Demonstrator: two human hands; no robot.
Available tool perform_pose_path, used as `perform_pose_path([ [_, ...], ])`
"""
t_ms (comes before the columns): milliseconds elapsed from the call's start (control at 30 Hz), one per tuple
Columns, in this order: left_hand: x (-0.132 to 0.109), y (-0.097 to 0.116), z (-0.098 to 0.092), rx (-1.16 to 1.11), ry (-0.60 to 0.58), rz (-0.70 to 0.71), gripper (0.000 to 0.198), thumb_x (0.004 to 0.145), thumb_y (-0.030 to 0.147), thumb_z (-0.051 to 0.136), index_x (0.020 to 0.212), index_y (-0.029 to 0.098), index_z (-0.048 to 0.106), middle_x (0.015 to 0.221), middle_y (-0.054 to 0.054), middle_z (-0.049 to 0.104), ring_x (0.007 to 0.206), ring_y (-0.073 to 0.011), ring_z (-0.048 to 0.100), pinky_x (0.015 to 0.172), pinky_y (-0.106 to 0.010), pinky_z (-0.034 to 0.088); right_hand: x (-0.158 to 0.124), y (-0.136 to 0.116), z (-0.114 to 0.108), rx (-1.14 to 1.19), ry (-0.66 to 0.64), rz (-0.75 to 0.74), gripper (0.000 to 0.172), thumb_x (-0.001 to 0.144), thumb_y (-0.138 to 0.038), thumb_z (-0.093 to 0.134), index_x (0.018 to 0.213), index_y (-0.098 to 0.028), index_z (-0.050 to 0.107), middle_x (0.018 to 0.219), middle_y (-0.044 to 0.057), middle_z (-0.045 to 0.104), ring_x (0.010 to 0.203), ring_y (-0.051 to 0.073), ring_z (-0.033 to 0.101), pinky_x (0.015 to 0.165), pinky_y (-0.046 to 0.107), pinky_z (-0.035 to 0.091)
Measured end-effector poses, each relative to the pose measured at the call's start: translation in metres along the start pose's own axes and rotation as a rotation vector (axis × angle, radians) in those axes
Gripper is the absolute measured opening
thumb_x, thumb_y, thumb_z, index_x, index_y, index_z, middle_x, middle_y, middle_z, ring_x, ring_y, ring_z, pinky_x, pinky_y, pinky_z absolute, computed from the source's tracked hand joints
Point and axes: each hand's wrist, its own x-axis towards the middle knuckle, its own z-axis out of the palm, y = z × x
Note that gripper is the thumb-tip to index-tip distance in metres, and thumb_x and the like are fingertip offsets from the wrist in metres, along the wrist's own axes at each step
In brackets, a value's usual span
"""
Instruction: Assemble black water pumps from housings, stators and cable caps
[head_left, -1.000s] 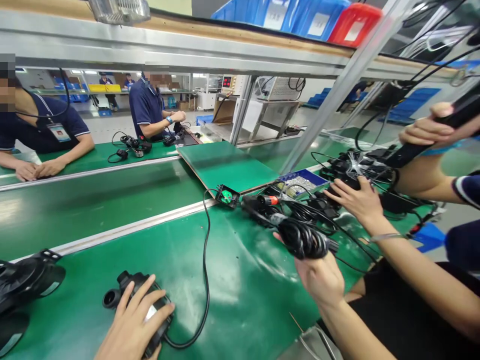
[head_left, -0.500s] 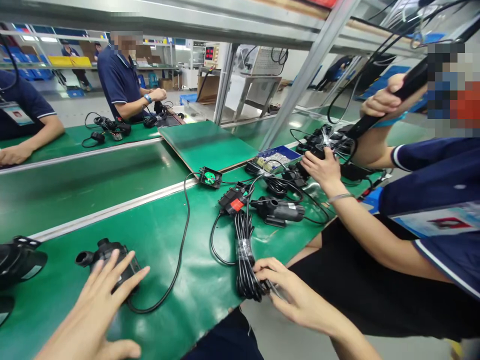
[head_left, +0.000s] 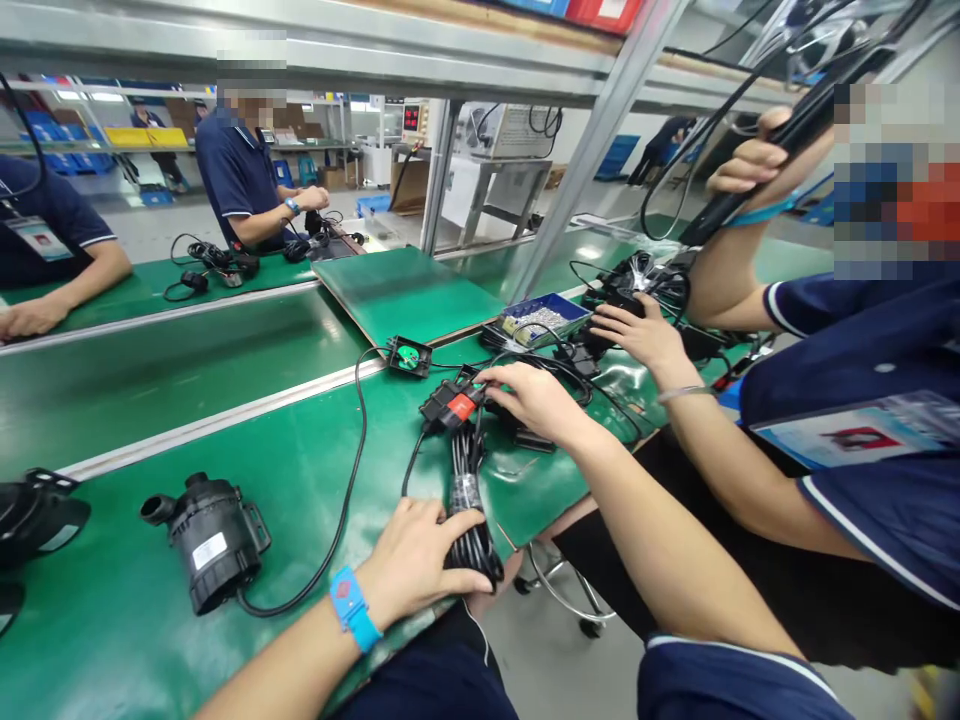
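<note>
My left hand [head_left: 417, 560] is closed around the near end of a coiled black cable bundle [head_left: 468, 500] at the front edge of the green bench [head_left: 315, 470]. My right hand [head_left: 531, 398] reaches over a second black pump [head_left: 525, 436], which it mostly hides, its fingers curled at the red-marked connector block [head_left: 452, 406]. A black pump [head_left: 210, 540] with a white label lies apart to the left, its cord [head_left: 346, 500] running up to a small black box with a green part [head_left: 409, 356].
A co-worker on the right holds a black tool [head_left: 750, 190] over a pile of black parts [head_left: 637, 285] beside a blue tray of small parts [head_left: 541, 318]. A green conveyor [head_left: 165, 370] runs behind. Two people sit across it. A black fan part [head_left: 30, 515] lies far left.
My left hand left the pump and moved right onto the cable bundle. My right hand let go of the bundle's near end and reached forward to the connector and second pump.
</note>
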Motion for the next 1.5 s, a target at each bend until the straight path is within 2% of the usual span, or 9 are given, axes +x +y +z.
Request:
perform_pose_path([
  [233, -0.044, -0.013, -0.017, -0.177, -0.004, -0.225, 0.023, 0.089, 0.033, 0.057, 0.109, 0.024, 0.056, 0.105, -0.004, 0.064, 0.099, -0.0278, 0.060, 0.092, -0.044, 0.044, -0.035, 0.009, 0.001, 0.481, 0.342, 0.183, 0.024, 0.103, -0.043, 0.047, 0.098, -0.022, 0.056, 0.094, 0.006, 0.071, 0.086, 0.021, 0.067, 0.082, 0.035, 0.052],
  [433, -0.067, -0.033, -0.031, -0.431, 0.107, -0.268, 0.033, 0.083, 0.014, 0.036, 0.109, 0.023, 0.053, 0.105, -0.003, 0.067, 0.096, -0.0208, 0.064, 0.091, -0.035, 0.048, -0.051, -0.021, 0.010, 0.168, 0.110, -0.051, 0.032, 0.094, -0.037, 0.063, 0.121, -0.021, 0.058, 0.118, 0.010, 0.068, 0.108, 0.029, 0.063, 0.096, 0.045, 0.047],
  [533, -0.081, -0.033, -0.036, -0.276, 0.068, -0.205, 0.046, 0.085, 0.015, 0.038, 0.128, 0.024, 0.050, 0.125, -0.005, 0.066, 0.111, -0.0229, 0.063, 0.098, -0.038, 0.048, -0.047, -0.025, 0.019, -0.099, 0.122, -0.095, 0.035, 0.097, -0.021, 0.056, 0.132, -0.019, 0.057, 0.134, 0.015, 0.062, 0.124, 0.033, 0.055, 0.106, 0.053, 0.038],
  [667, -0.093, -0.029, -0.030, 0.004, -0.006, -0.244, 0.066, 0.088, 0.013, 0.037, 0.153, 0.016, 0.030, 0.139, -0.014, 0.061, 0.119, -0.0280, 0.063, 0.101, -0.046, 0.048, -0.020, -0.019, 0.022, -0.067, 0.130, -0.116, 0.013, 0.097, -0.021, 0.054, 0.105, -0.020, 0.065, 0.109, 0.012, 0.071, 0.110, 0.032, 0.062, 0.109, 0.057, 0.034],
  [933, -0.097, -0.039, -0.023, 0.385, 0.065, -0.389, 0.066, 0.085, 0.003, 0.038, 0.149, 0.016, 0.045, 0.115, -0.013, 0.069, 0.100, -0.0281, 0.066, 0.090, -0.044, 0.052, -0.017, -0.092, -0.047, 0.502, 0.288, -0.363, 0.009, 0.089, -0.015, 0.062, 0.093, -0.023, 0.063, 0.084, 0.000, 0.067, 0.070, 0.015, 0.058, 0.067, 0.027, 0.049],
  [1100, -0.094, -0.066, -0.035, 0.509, 0.222, -0.308, 0.060, 0.091, -0.001, 0.032, 0.140, 0.023, 0.057, 0.114, -0.010, 0.069, 0.102, -0.0265, 0.065, 0.100, -0.048, 0.048, -0.074, -0.116, -0.083, 0.536, -0.119, -0.272, 0.016, 0.095, -0.015, 0.056, 0.107, -0.022, 0.065, 0.083, 0.000, 0.068, 0.063, 0.011, 0.059, 0.057, 0.022, 0.047],
  [1267, -0.092, -0.066, -0.053, 0.567, 0.373, -0.341, 0.045, 0.093, 0.009, 0.042, 0.126, 0.024, 0.068, 0.137, -0.015, 0.062, 0.139, -0.0393, 0.046, 0.118, -0.064, 0.027, -0.126, -0.084, -0.061, 0.700, -0.642, -0.045, 0.023, 0.095, -0.037, 0.066, 0.115, -0.028, 0.072, 0.090, 0.004, 0.073, 0.076, 0.019, 0.070, 0.064, 0.025, 0.057],
  [1367, -0.116, -0.055, -0.071, 0.471, 0.468, -0.332, 0.044, 0.092, 0.032, 0.060, 0.136, 0.032, 0.061, 0.150, -0.010, 0.052, 0.146, -0.0414, 0.036, 0.121, -0.067, 0.019, -0.143, -0.074, -0.035, 0.680, -0.492, 0.020, 0.023, 0.095, -0.043, 0.066, 0.113, -0.032, 0.074, 0.107, 0.006, 0.074, 0.095, 0.025, 0.072, 0.081, 0.034, 0.061],
  [1500, -0.169, -0.061, -0.080, 0.347, 0.862, -0.583, 0.064, 0.087, 0.059, 0.063, 0.144, 0.034, 0.051, 0.158, -0.009, 0.040, 0.149, -0.0398, 0.031, 0.123, -0.066, 0.014, -0.132, -0.083, 0.002, 0.473, -0.076, 0.064, 0.023, 0.097, -0.043, 0.061, 0.110, -0.028, 0.072, 0.107, 0.009, 0.073, 0.098, 0.029, 0.070, 0.086, 0.044, 0.060],
])
